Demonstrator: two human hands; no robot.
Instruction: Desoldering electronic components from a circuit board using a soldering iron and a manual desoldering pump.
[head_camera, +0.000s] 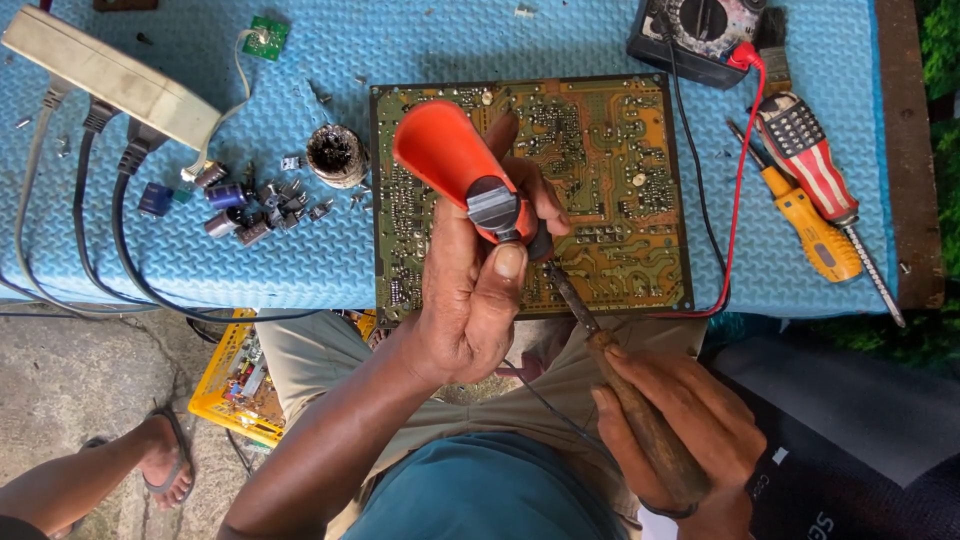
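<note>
My left hand (470, 300) grips an orange suction tool (440, 150) with a grey button, my thumb resting just below the button. Its tip points down at a green and brown circuit board (620, 170), which lies solder side up on a blue foam mat (300, 250). My right hand (690, 410) holds the wooden handle of a soldering iron (570, 295). The iron's dark metal shaft reaches up to the board right beside the suction tool's tip, which my left hand hides.
Loose capacitors and small parts (240, 205) and a round sooty tin (337, 155) lie left of the board. At the far left is a beige power strip (110, 75) with dark cables. A multimeter (700, 30), its red lead (740, 200), and two screwdrivers (815, 240) lie to the right. Another person's sandalled foot (165, 465) is at lower left.
</note>
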